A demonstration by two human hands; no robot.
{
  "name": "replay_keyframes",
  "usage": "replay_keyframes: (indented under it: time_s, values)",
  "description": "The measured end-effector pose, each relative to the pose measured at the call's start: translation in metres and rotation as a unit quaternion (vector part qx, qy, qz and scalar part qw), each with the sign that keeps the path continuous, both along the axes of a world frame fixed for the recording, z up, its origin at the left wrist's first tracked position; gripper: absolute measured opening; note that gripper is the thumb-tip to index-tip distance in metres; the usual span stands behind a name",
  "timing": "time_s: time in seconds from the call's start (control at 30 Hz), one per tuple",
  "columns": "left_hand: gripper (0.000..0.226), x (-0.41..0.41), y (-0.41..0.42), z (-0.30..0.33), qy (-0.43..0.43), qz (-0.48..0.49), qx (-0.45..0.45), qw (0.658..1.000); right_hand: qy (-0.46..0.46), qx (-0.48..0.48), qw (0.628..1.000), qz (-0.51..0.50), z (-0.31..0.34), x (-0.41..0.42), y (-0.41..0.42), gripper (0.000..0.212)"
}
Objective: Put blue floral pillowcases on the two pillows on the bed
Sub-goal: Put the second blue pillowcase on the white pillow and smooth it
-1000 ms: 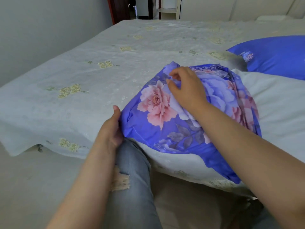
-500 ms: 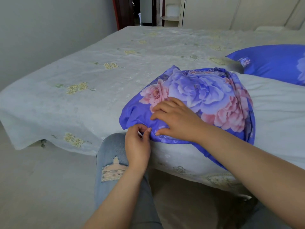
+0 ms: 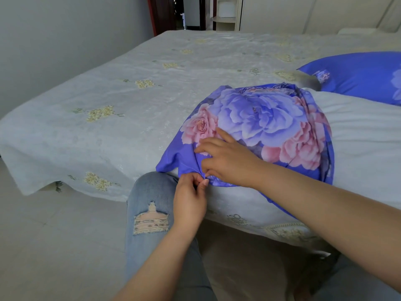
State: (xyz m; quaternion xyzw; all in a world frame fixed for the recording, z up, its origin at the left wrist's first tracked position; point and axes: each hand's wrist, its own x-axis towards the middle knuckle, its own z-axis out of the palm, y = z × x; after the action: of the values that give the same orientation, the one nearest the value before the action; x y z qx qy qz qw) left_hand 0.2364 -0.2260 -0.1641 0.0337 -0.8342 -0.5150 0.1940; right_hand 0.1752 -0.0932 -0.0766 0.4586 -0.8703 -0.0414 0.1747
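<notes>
Head view: blue floral pillowcase [image 3: 256, 118] covers only the white pillow's [image 3: 364, 135] near end; left hand [image 3: 189, 196] pinches its hem, right hand [image 3: 225, 159] presses flat; second blue-cased pillow [image 3: 358, 77] looks done.

There were two hands: the left hand [image 3: 191, 197] at lower centre and the right hand [image 3: 227, 161] just above it. Two blue floral pillowcases were visible, one [image 3: 271, 122] at centre right and one [image 3: 360, 77] at upper right. One white pillow [image 3: 366, 135] and one bed [image 3: 130, 101] were visible.
</notes>
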Motion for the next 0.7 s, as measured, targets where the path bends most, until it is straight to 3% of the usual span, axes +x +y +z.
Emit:
replay_keyframes:
  time_s: [0.13, 0.4, 0.47, 0.57, 0.7]
  values:
    - [0.013, 0.001, -0.008, 0.006, -0.001, 0.001, 0.012, 1.000, 0.102, -0.055, 0.987, 0.108, -0.017, 0.008, 0.008, 0.016]
    - [0.045, 0.002, -0.019, 0.012, 0.053, 0.091, -0.047, 0.993, 0.095, -0.091, 0.986, 0.104, -0.023, 0.013, 0.014, 0.027]
    - [0.036, -0.001, -0.020, 0.016, 0.042, 0.097, -0.048, 0.993, 0.091, -0.101, 0.986, 0.101, -0.024, 0.012, 0.013, 0.030]
    - [0.012, -0.005, -0.021, 0.023, 0.053, 0.101, -0.064, 0.991, 0.088, -0.103, 0.986, 0.098, -0.024, 0.009, 0.012, 0.014]
    - [0.003, 0.002, -0.022, 0.020, 0.088, 0.098, -0.130, 0.983, 0.063, -0.136, 0.987, 0.057, -0.022, 0.007, 0.010, 0.015]
